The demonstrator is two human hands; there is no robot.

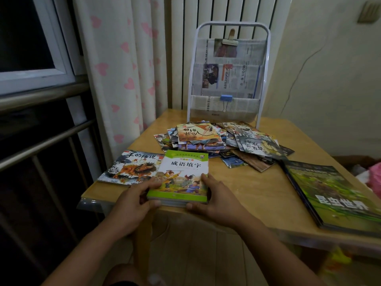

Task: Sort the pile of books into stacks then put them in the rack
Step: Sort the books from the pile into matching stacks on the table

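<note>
Currently the sorting step is in hand, judged from the layout. Both hands grip a small stack of books topped by a green-bordered book (181, 178) at the near edge of the table (257, 182). The left hand (134, 201) holds the stack's left side, thumb over the cover corner, fingers curled at the near edge. The right hand (216, 199) clasps the right side, thumb on the near edge, fingers along the cover. The stack rests on the table, its left edge overlapping a dragon-cover book (132, 168) lying flat.

The unsorted pile (216, 141) lies mid-table, in front of the rack (226, 79), whose pockets hold newspaper. A larger green-cover stack (329, 193) sits at the right edge.

Assessment: the held stack is being squared. The next move calls for releasing it and drawing further books from the pile. Racking appears premature while the pile remains.
</note>
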